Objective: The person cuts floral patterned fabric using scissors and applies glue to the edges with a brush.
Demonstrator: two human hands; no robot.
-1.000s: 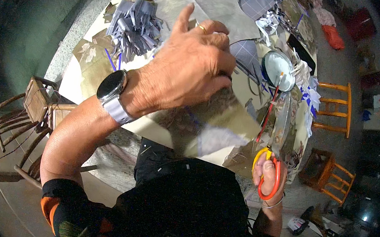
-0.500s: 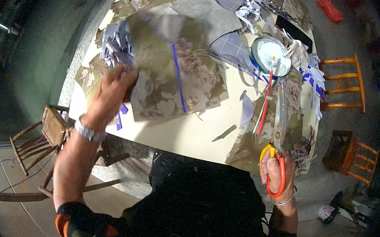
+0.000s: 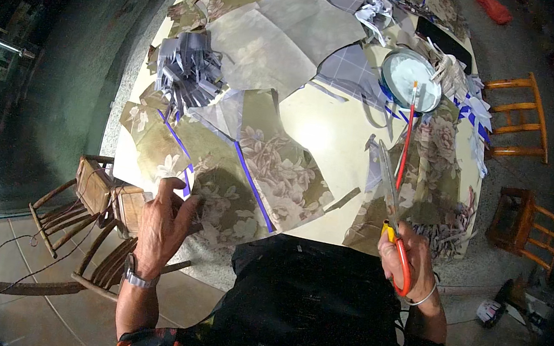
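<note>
Fingers of our left hand [image 3: 163, 225], in the head view, curve at the near-left edge of the floral panel [image 3: 287, 177], thumb and forefinger apart; pinching or resting, we cannot tell. The panel lies at two o'clock from them. Fingers of our right hand [image 3: 420, 264] wrap the scissors [image 3: 393, 207], blades toward eleven. Done, we judge: panel shaped, blue strip [image 3: 250, 177] along it. Remaining: grey piece [image 3: 287, 27] at one o'clock looks loose, strip bundle [image 3: 189, 71] at twelve untouched.
</note>
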